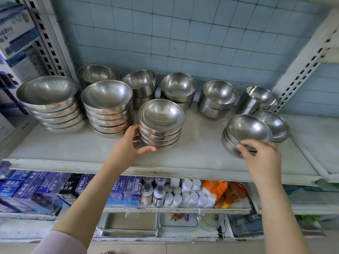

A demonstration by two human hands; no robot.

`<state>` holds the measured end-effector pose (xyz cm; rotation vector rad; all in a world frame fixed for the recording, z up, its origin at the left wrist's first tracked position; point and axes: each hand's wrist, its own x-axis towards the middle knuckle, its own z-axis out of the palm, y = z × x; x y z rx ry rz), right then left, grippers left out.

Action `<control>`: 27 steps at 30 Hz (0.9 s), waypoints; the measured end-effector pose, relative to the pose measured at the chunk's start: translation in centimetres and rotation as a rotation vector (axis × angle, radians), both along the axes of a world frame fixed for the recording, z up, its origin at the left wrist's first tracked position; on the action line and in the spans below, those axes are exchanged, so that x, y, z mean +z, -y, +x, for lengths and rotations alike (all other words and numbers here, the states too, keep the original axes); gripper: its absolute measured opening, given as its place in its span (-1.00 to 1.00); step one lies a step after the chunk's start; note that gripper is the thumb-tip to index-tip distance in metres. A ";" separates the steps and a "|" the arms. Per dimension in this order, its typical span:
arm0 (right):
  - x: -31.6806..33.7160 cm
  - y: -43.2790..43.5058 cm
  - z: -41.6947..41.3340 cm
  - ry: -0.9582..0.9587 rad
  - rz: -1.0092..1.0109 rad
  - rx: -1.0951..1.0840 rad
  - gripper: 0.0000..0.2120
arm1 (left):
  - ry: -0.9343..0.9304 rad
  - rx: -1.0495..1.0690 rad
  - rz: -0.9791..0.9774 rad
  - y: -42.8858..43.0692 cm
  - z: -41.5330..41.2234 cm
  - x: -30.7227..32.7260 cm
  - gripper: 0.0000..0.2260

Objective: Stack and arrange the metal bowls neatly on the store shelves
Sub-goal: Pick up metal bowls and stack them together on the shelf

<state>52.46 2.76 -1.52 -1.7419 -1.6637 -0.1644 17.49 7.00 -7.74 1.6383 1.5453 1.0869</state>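
Left hand (132, 143) grips middle stack (161, 123) of shallow metal bowls at shelf (201, 156) front centre, thumb along base, fingers round left side. Right hand (261, 154) pinches near rim of tilted top bowl (248, 130) on right stack (227, 143). 2 large stacks (108, 107) stand at left; deeper bowls (178, 87) along back.
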 end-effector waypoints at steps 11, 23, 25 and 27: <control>2.4 0.1 -2.0 -0.026 0.264 0.028 -0.86 | -0.003 -0.005 -0.038 0.2 -0.2 0.2 -0.07; 6.4 -1.3 -15.8 -0.070 0.284 0.536 -0.94 | 0.048 -0.048 -0.052 0.6 0.0 0.8 -0.04; 5.7 -1.4 -16.5 -0.054 0.257 0.533 -0.94 | 0.036 -0.048 -0.054 0.6 -0.1 0.9 -0.03; 5.1 -1.5 -16.8 -0.025 0.243 0.527 -0.93 | 0.023 -0.042 -0.059 0.7 -0.1 0.9 -0.04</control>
